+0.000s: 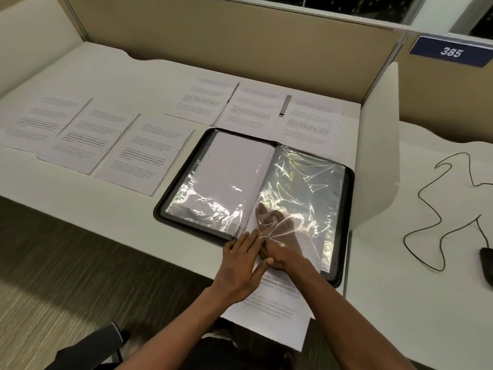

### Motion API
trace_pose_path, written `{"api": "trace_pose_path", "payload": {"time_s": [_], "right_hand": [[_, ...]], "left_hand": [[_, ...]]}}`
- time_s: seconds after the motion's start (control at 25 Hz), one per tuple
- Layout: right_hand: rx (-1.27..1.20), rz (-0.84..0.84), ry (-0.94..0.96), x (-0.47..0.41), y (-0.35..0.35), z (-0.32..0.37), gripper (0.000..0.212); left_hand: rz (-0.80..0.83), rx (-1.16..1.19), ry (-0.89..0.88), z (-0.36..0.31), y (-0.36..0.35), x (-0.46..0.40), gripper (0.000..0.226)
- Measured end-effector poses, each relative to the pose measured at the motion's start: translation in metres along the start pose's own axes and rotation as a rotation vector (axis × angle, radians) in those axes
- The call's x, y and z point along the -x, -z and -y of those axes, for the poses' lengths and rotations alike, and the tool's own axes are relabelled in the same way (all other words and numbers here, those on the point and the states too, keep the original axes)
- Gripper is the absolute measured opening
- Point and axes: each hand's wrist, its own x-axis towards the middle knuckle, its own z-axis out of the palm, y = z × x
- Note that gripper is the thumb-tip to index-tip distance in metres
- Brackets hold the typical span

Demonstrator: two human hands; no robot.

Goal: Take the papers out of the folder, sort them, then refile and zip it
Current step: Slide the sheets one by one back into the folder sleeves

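Observation:
A black zip folder [184, 182] lies open on the white desk, its clear plastic sleeves spread to both sides. The left sleeve [226, 172] holds a blank-side sheet. My right hand [280, 236] reaches inside the right sleeve [312, 188], fingers visible through the plastic. A printed sheet [272, 308] sticks out of that sleeve's near end, hanging over the desk edge. My left hand [240, 271] presses flat on the sheet and the sleeve's mouth. Several printed sheets lie in rows on the desk: three at left [98, 134] and three behind the folder [250, 110].
A tan partition wall [240, 44] runs along the back, with a white divider panel [378, 156] to the right of the folder. Beyond it a black cable [437, 209] and a dark device [486, 263] lie on the neighbouring desk. A dark chair [88, 348] shows at bottom left.

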Motion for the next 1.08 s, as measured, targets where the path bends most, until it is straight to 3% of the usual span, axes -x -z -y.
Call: {"api": "trace_pose_path", "payload": {"time_s": [0.12, 0.24, 0.56, 0.68, 0.84, 1.08], "right_hand": [[-0.219, -0.204, -0.210, 0.000, -0.008, 0.010, 0.062], [-0.156, -0.246, -0.359, 0.027, -0.033, 0.005, 0.069], [-0.017, -0.516, -0.284, 0.028, -0.039, -0.014, 0.069], [-0.045, -0.484, -0.365, 0.042, -0.060, -0.014, 0.065], [0.044, -0.473, -0.327, 0.036, -0.053, -0.025, 0.065], [-0.003, -0.500, -0.366, 0.050, -0.068, -0.010, 0.062]], "left_hand": [[-0.008, -0.068, -0.004, 0.006, -0.007, 0.001, 0.068], [-0.008, -0.108, -0.003, 0.013, -0.015, 0.002, 0.065], [-0.067, -0.137, -0.040, 0.012, -0.019, 0.002, 0.065], [-0.151, -0.058, -0.079, 0.014, -0.019, 0.001, 0.047], [-0.245, 0.107, -0.165, 0.013, -0.014, -0.015, 0.025], [-0.046, 0.099, -0.095, 0.023, -0.002, -0.061, 0.056]]}}
